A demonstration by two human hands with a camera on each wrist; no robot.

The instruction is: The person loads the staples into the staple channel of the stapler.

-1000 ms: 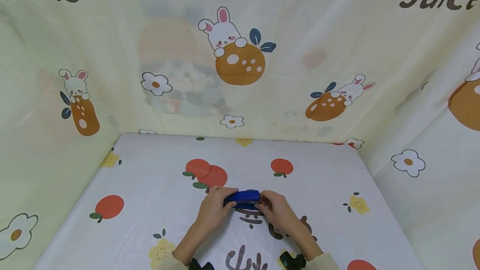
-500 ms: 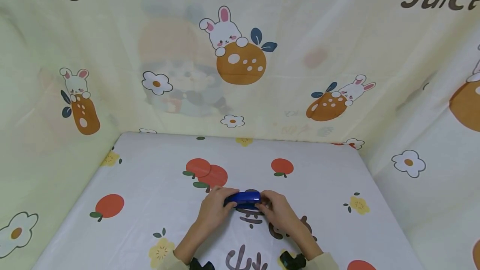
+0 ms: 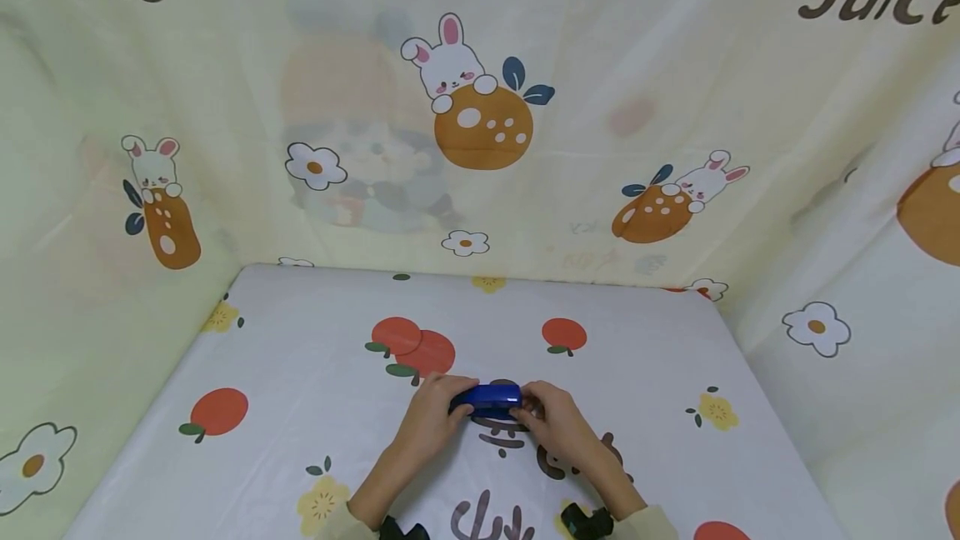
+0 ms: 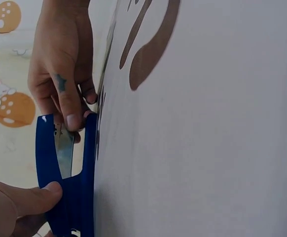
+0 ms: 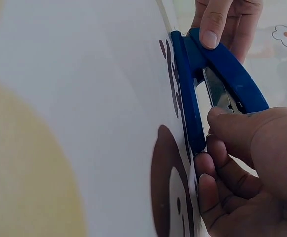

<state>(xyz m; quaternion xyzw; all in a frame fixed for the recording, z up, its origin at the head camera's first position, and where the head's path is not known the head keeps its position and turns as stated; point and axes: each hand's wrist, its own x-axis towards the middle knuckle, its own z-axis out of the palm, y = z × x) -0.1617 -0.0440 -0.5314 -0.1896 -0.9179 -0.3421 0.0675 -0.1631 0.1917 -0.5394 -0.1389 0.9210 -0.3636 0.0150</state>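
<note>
A blue stapler (image 3: 491,397) sits on the cloth-covered table (image 3: 285,357), base down. Between its top arm and base, a metal magazine (image 4: 64,150) shows in the left wrist view. My left hand (image 3: 430,413) grips the hinge end, its thumb (image 4: 49,193) on the side. At the front end, my right hand (image 3: 557,419) pinches the stapler near the magazine's tip. In the right wrist view its thumb (image 5: 227,121) lies against the magazine and its other fingers curl by the base. The far sides of several fingers are hidden.
A pale printed curtain (image 3: 570,190) rises behind the table and along both sides. Black wrist straps or mounts (image 3: 585,521) sit at both wrists, near the sleeves. Oranges, flowers and dark letters on the white cloth are flat prints.
Both hands keep their places on the stapler. The stapler shifts only very slightly, and the head view moves a little.
</note>
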